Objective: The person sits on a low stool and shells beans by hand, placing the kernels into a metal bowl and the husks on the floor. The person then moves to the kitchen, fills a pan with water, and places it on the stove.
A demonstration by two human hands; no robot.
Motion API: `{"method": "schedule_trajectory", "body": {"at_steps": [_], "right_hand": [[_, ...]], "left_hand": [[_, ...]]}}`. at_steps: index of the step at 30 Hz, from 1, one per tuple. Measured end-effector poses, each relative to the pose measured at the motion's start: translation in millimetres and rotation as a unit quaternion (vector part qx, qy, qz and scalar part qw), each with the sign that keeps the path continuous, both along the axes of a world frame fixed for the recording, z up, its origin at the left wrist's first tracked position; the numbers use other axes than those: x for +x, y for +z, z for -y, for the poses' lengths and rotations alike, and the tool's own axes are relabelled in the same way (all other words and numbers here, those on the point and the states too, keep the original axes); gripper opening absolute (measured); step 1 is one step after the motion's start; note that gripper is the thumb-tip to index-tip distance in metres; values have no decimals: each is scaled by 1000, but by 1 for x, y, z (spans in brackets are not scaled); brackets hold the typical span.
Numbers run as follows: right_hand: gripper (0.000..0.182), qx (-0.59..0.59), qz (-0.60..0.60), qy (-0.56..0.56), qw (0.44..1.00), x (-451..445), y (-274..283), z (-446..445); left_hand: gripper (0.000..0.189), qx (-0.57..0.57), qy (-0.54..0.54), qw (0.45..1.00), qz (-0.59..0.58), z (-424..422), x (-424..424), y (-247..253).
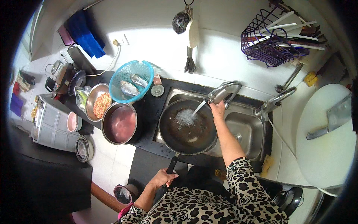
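Note:
My left hand (162,178) is wrapped around the black handle (172,165) of a large dark wok (187,144). The wok rests over the left part of a stainless steel sink (179,93). Water runs from a chrome faucet (236,84) into the wok and splashes white near its middle. A brownish film covers the pan's inside. My right hand (218,109) grips the faucet near its spout, and its fingers are partly hidden behind the metal. To the right of that forearm, the other sink basin (247,126) shows its drain.
Left of the sink stand a pot of reddish liquid (119,123), a bowl of beans or nuts (89,105) and a blue colander (116,84) with fish pieces. At right, a cleaver (335,117) lies on a round white cutting board (310,156). A second faucet (275,102) rises beside the basin.

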State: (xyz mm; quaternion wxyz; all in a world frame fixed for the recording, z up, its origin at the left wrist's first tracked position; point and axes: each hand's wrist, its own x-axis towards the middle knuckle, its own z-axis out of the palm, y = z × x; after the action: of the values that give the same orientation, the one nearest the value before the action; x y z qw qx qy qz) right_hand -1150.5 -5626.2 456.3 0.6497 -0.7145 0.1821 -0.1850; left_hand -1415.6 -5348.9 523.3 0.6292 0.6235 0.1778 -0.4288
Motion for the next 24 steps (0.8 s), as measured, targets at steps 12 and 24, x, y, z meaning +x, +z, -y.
{"method": "schedule_trajectory", "body": {"at_steps": [12, 24], "right_hand": [[49, -383, -55, 85, 918, -1, -22, 83], [24, -546, -177, 195, 795, 15, -33, 66]], "left_hand": [[24, 31, -33, 999, 10, 1, 3, -2], [25, -3, -7, 1000, -11, 0, -1, -4]]}}
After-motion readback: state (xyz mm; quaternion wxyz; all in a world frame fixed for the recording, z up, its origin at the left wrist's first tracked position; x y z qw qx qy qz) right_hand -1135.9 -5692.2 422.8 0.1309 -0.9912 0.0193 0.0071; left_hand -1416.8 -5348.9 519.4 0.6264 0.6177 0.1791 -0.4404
